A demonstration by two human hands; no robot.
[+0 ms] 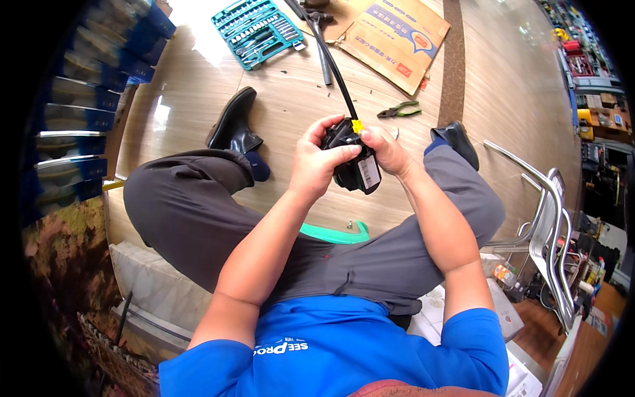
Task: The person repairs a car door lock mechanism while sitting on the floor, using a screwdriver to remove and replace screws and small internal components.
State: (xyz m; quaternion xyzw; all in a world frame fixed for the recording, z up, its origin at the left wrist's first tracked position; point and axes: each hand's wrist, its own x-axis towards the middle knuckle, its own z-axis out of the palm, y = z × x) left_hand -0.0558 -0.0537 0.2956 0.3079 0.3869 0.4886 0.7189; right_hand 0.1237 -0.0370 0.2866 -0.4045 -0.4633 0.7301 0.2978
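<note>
Between my two hands is a black boxy device (346, 175) with a white label on its side. A yellow star-shaped piece (357, 126) sits at its upper end, where a long black rod or cable (336, 69) runs off toward the top. My left hand (316, 157) grips the device's left side, with the thumb laid across its top. Around the right side closes my right hand (389, 152), its thumb and fingers by the yellow piece. The palms hide parts of the device. Pliers (399, 110) with green-and-black handles lie on the floor beyond my right hand.
On the floor stand an open teal socket set (258, 33), a hammer (322, 46) and a flattened cardboard box (397, 40). A green curved piece (336, 233) lies between my legs. Metal chair frames (552, 218) are at right, blue boxes (76, 119) at left.
</note>
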